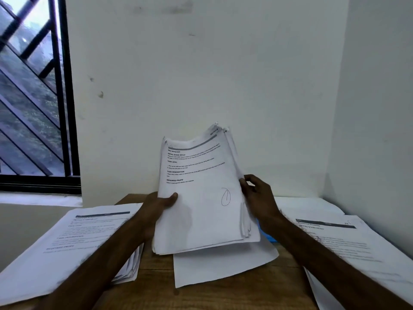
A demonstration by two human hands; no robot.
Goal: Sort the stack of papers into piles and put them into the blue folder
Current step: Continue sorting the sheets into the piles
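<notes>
blue folder (268, 237) mostly hidden behind stack (201, 211) | right pile (357, 247) cut by edge

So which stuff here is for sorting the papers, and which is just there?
For the job: stack, held by left hand and right hand; left pile; right pile; loose sheet; folder, only its blue edge showing.
Just there: table, window, wall.
</notes>
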